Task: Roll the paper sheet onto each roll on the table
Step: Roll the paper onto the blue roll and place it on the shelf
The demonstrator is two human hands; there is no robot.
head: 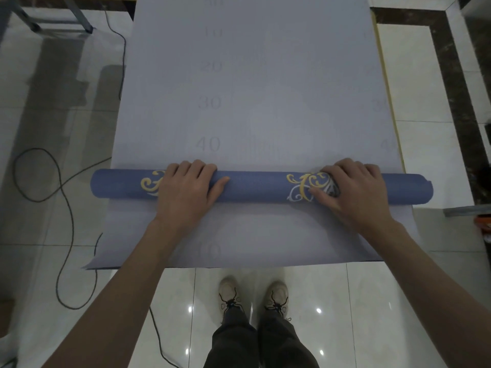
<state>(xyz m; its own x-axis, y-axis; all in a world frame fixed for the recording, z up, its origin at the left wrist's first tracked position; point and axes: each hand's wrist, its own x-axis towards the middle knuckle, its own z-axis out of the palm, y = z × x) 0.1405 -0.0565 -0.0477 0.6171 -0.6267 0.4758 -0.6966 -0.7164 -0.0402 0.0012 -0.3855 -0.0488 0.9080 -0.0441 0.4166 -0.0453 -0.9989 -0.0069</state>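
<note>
Paper sheet (252, 75): pale grey-blue, laid flat lengthwise away from the person and covering nearly all of the table. Faint numbers 10, 20, 30, 40 are printed down its middle. The near end reaches past the roll toward the person, and its left corner sags a bit.

Floor (425, 88): glossy white tile with a dark border strip (462, 88) on the right.

Table (384, 75): only a thin yellowish edge shows, along the sheet's right side.

Roll (255, 185): blue with gold and white scroll print. It lies crosswise on the sheet, close to the near end. Both ends stick out slightly past the sheet's side edges. The right end looks a little uneven.

Left hand (186, 187): on the left part of the roll. Fingers are curled over the top to the far side, thumb stretched along the near face pointing right. It grips the roll.

Right hand (356, 189): on the right part of the roll, same grip. Fingers wrap over the top and the thumb presses the near face beside the print. The two hands are well apart.

Trousers (233, 341): dark, at the bottom centre. Below the near end of the sheet are two beige shoes (228, 290) with dark laces.

Cable (69, 208): black, looping over the tiles to the left of the table.

Metal frame (79, 14): grey legs at the top left.

Orange item (482, 225): at the right edge, cut off, can't tell what it is.
</note>
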